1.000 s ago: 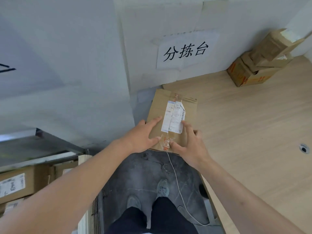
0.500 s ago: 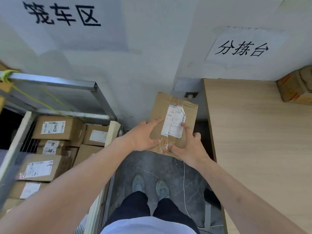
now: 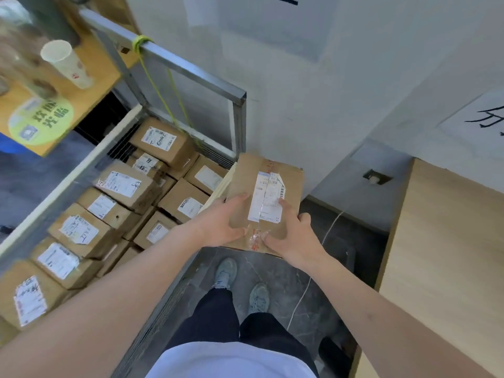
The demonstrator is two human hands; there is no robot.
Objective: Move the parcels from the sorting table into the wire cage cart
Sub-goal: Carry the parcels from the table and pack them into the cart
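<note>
Parcel (image 3: 266,203), cardboard, gripped at near corners by left hand (image 3: 222,223) and right hand (image 3: 290,237); risk: catching wire cage cart (image 3: 191,75) rail, slipping from fingers.

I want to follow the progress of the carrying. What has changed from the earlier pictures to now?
The parcel was carried leftward, away from the sorting table, and now hangs at the edge of the wire cage cart, not yet inside. The view turned left too, so the cart's stacked boxes show. Unchanged: the left hand and right hand hold the parcel at its near end, label up.
</note>
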